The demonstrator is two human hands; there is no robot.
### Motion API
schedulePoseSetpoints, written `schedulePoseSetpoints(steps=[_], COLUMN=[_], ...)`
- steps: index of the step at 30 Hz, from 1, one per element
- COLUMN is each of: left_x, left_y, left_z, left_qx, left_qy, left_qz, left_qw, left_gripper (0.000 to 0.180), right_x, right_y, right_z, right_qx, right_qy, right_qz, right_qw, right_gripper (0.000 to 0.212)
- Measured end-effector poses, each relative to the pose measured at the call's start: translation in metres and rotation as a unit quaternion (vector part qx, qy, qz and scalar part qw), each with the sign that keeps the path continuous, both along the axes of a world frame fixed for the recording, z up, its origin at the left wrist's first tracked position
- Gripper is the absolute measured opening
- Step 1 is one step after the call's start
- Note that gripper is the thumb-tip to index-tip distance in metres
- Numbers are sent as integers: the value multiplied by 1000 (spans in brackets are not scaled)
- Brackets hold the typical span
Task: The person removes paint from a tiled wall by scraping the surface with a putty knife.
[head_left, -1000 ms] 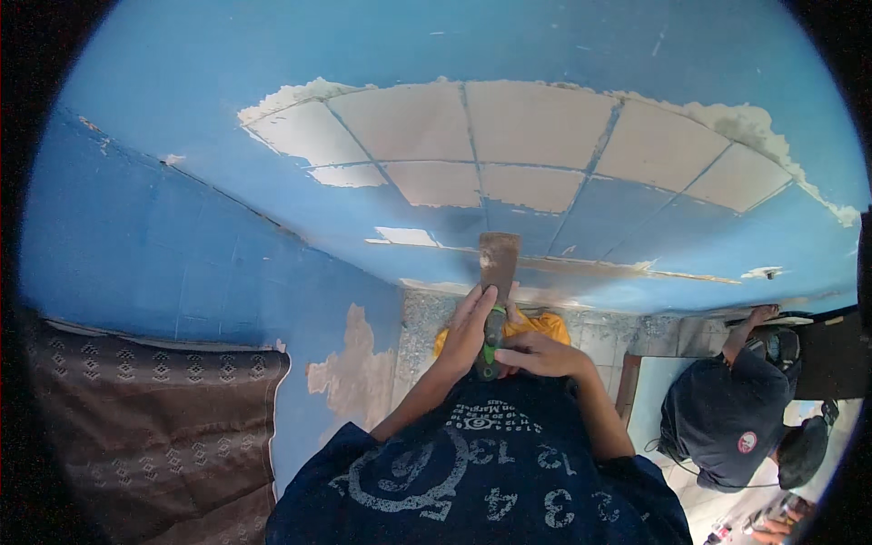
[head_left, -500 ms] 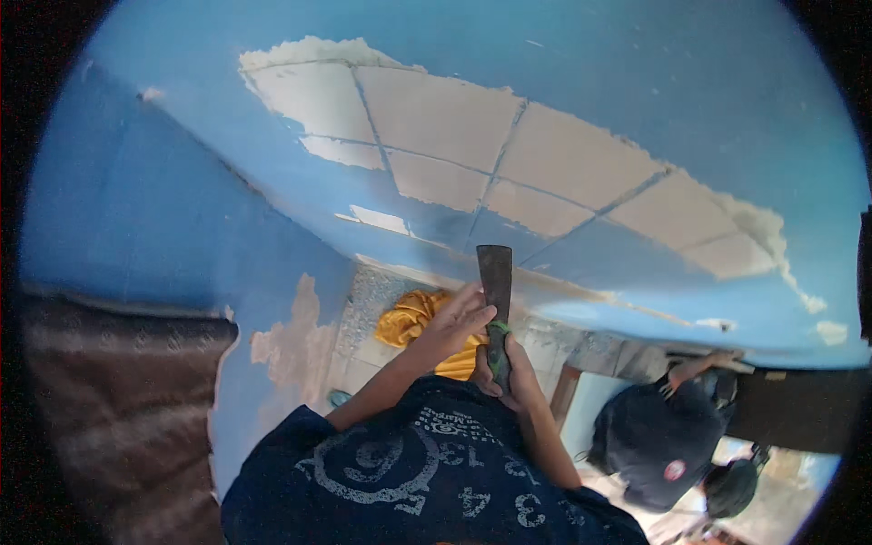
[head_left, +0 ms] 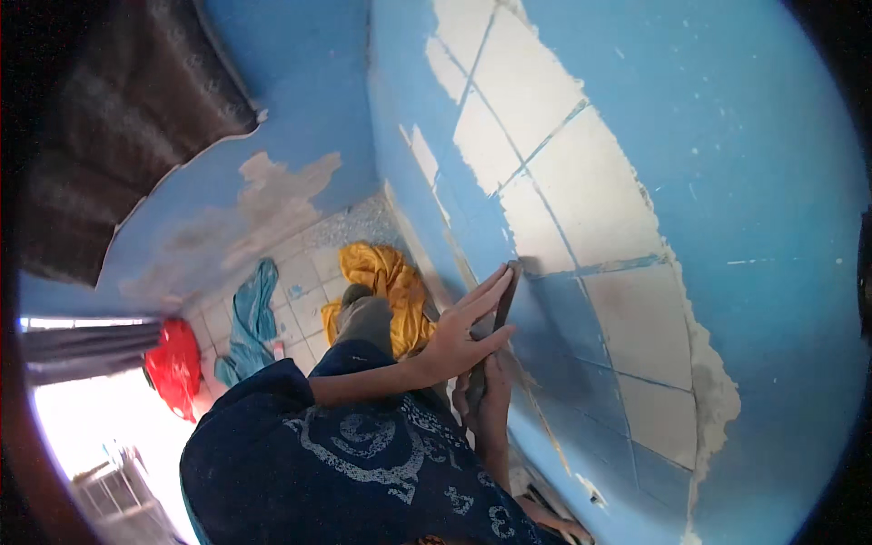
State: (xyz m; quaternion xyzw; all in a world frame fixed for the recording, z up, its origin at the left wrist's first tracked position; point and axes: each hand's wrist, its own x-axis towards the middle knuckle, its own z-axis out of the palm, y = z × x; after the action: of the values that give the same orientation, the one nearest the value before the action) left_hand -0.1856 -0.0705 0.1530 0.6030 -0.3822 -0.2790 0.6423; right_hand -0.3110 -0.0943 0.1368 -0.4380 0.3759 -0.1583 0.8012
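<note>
Blue paint covers the wall (head_left: 781, 182) ahead of me, and I hold the scraper (head_left: 502, 304) against it, its top edge set on the painted part just below the bared white tiles (head_left: 554, 209). My left hand (head_left: 463, 331) lies open along the blade, fingers (head_left: 486, 289) spread and flat, pressing it to the wall. My right hand (head_left: 486, 400) is below, closed round the handle, though the left partly hides it.

To do this well, I judge the blade should stay at a shallow angle and follow a grout line, so the edge lifts paint rather than gouging the tile. Pressure from the flat fingers should stay even, and they should keep back from the cutting edge.

Further out, the paint edge to the right is ragged and pale. Down to the left, on the tiled floor (head_left: 304, 272), lie a yellow cloth (head_left: 381, 277), a teal cloth (head_left: 254, 313) and a red bag (head_left: 174, 363). A dark curtain (head_left: 100, 118) hangs at the far left. The corner of the walls stands near my left elbow and may cramp a long stroke.
</note>
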Motion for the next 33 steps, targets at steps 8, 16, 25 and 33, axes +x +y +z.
schedulePoseSetpoints(steps=[8,16,25,33], left_x=[-19,-3,2,10], left_y=[-4,-8,-10,-14], left_z=[11,12,-4,0], left_qx=[28,-27,-50,-42], left_qy=[-104,-71,-72,-114], left_qz=[7,-28,-35,7], left_qw=[994,997,995,993], left_gripper=[64,64,62,64], right_x=[-12,0,6,21], right_y=[1,7,10,6], right_z=[36,42,23,39], right_qx=[13,-126,-242,-23], right_qy=[-19,87,125,47], right_qz=[-133,-135,-121,-162], right_qw=[991,979,955,985], right_gripper=[40,33,35,34])
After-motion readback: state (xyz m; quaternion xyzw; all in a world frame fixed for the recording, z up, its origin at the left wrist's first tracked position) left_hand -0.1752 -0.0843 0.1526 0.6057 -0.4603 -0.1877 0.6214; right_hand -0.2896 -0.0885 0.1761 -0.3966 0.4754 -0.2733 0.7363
